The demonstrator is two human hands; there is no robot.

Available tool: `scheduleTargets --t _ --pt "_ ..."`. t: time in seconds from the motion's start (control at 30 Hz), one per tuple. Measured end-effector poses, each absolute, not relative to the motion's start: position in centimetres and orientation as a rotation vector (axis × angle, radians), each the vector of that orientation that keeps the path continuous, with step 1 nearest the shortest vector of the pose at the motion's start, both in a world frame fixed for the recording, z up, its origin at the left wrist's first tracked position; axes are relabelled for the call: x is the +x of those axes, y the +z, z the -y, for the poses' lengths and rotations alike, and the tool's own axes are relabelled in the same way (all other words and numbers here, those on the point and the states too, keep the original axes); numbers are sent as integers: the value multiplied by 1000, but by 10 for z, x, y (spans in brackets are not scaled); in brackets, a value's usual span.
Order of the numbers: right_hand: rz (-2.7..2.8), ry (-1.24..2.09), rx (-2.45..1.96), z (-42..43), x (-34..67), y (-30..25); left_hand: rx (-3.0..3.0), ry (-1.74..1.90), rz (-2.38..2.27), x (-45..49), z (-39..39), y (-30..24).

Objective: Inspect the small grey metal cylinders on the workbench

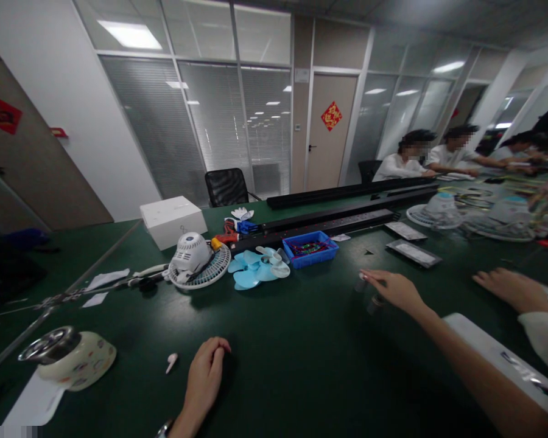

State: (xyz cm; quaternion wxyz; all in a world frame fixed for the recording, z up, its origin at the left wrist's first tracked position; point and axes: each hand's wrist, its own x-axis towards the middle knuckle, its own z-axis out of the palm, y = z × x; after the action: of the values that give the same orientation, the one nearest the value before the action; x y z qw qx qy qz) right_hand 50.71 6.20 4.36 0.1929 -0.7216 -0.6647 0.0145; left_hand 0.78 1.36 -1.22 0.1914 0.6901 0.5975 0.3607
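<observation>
My right hand (395, 291) reaches out over the dark green table, its fingertips pinching the top of a small grey cylinder (359, 283) that stands upright. Close under that hand stands a second, similar cylinder (374, 304), blurred; I cannot make out what kind of cylinders they are. My left hand (205, 371) rests on the table with its fingers curled in and the thumb alongside; nothing shows in it. Just left of it lies a white earbud (172, 362).
Fan parts (192, 261), light-blue fan blades (256, 267) and a blue bin (313, 250) of wires stand ahead. A patterned kettle-like vessel (80, 362) is at left. Another person's hand (514, 289) rests at right beside a white panel (497, 359). More people sit at the far right.
</observation>
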Motion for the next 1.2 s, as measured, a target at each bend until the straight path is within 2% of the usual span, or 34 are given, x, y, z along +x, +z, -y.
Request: scheduleTargets --t 0.2,0.3,0.43,0.67,0.83,1.2 --pt "1655 317 -1763 -14 510 1 1984 957 -1610 9 -12 -15" --pt "1678 319 -1738 -6 501 -10 1988 960 -1597 8 -11 -14" --pt "1577 258 -1716 -6 471 -5 1997 1002 -1581 8 -9 -12" --pt "1970 576 -1335 -11 333 23 2114 1092 -1365 39 -1 -3" --pt "2061 680 -1144 -27 254 9 2215 1138 -1248 59 -1 -4" --pt "2041 706 -1088 -26 240 -7 2296 1031 -1299 58 -24 12"
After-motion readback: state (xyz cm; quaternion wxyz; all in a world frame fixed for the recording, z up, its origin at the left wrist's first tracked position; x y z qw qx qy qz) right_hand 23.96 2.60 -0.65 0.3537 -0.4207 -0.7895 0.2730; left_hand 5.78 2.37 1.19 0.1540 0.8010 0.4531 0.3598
